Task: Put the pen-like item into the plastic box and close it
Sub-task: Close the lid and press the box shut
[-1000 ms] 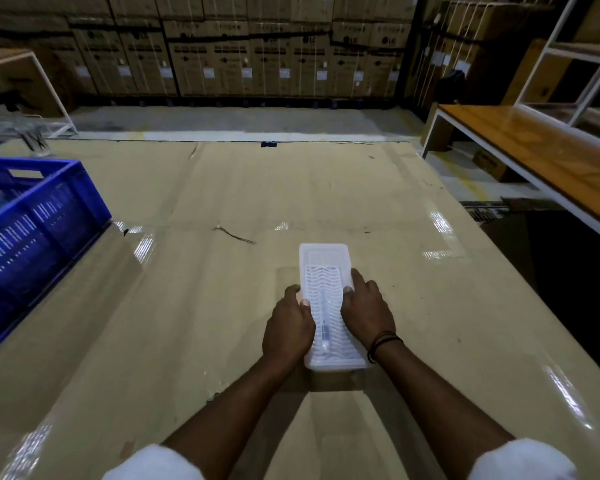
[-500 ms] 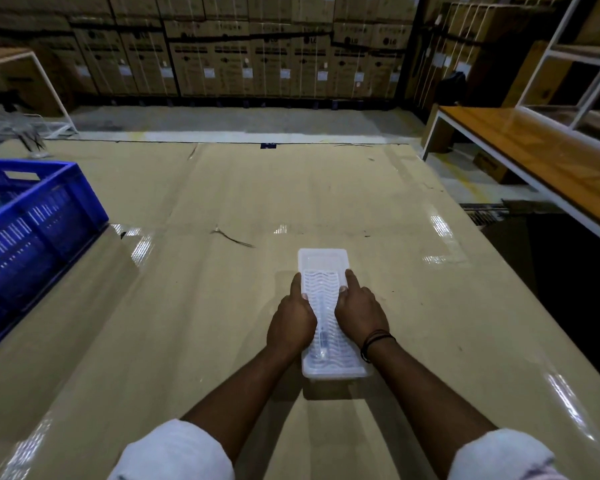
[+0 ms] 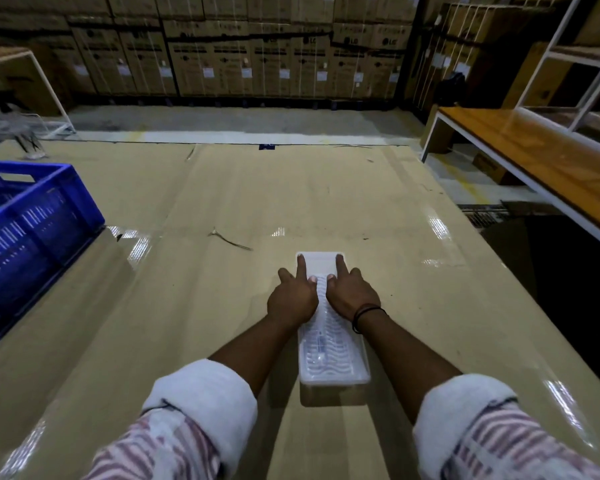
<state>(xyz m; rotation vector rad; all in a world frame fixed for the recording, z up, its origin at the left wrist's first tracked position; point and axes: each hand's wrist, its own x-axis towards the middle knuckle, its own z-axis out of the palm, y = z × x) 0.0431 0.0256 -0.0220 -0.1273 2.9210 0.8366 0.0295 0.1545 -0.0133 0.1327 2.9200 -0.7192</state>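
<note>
A long translucent white plastic box (image 3: pixel 333 368) lies lengthwise on the tan cardboard-covered table (image 3: pixel 187 306), its ribbed lid on top. Through the lid a pen-like item (image 3: pixel 321 344) shows faintly inside. My left hand (image 3: pixel 293 299) rests on the lid's far left part, index finger stretched to the far edge. My right hand (image 3: pixel 352 296) mirrors it on the far right part, index finger also extended. Both hands lie flat on the lid and grip nothing. A dark band circles my right wrist.
A blue plastic crate (image 3: pixel 32 230) stands at the table's left edge. A wooden bench with a white frame (image 3: pixel 534 157) runs along the right, across a dark gap. Stacked cardboard cartons (image 3: pixel 239 53) line the back wall. A thin dark scrap (image 3: pixel 229 239) lies beyond the box.
Both hands have slid along the lid from its middle toward the far end, index fingers now stretched out. The box sits slightly closer to me in view.
</note>
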